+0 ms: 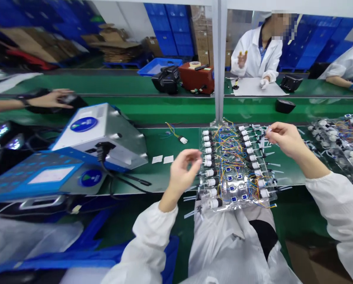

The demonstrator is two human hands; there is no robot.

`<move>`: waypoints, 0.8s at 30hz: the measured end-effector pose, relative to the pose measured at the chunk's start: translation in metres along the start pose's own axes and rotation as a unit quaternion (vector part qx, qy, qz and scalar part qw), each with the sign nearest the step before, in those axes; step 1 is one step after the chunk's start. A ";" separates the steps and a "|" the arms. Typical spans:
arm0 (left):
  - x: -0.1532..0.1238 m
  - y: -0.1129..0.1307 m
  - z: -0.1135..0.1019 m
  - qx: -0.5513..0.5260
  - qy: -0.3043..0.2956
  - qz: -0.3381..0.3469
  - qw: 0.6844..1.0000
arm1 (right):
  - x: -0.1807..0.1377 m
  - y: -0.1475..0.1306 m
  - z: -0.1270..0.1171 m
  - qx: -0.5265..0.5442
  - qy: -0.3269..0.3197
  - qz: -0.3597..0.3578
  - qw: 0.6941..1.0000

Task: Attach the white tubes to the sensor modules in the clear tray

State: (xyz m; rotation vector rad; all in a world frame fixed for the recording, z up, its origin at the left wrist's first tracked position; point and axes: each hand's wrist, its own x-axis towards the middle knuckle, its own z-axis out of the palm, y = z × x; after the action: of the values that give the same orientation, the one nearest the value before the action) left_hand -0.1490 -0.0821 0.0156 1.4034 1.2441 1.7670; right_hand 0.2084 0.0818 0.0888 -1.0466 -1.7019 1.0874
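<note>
A clear plastic tray [204,205] of several small white motors with coloured wires lies on the green bench and juts over its near edge onto my lap. My left hand [184,169] hovers at the tray's left side, fingers curled in a pinch beside a white motor [207,162]; what it holds, if anything, I cannot make out. My right hand [284,138] is above the tray's far right corner, fingertips pinched on a small white part [268,129].
A blue and grey tester [102,136] with a black cable stands to the left. Two white labels [162,159] and a loose wired connector [181,139] lie on the bench. A second tray of motors [339,142] is at right. Other people work beyond the conveyor.
</note>
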 end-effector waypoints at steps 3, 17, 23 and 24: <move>0.017 0.017 0.030 -0.020 -0.139 0.013 0.990 | -0.003 -0.040 0.072 0.063 -0.085 0.010 0.994; 0.082 -0.097 -0.024 -0.065 0.003 -0.162 0.985 | 0.026 0.024 0.205 -0.208 -0.272 -0.181 0.922; 0.049 -0.127 -0.022 -0.057 -0.006 -0.234 0.971 | 0.009 0.065 0.219 -0.391 -0.301 -0.303 0.815; 0.043 -0.126 -0.021 -0.045 -0.005 -0.226 0.973 | 0.008 0.066 0.219 -0.400 -0.295 -0.306 0.812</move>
State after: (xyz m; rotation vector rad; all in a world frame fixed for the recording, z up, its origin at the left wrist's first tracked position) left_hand -0.1970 0.0002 -0.0798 0.9779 1.3330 1.4773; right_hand 0.0155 0.0555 -0.0308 -0.5053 -2.8758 0.2231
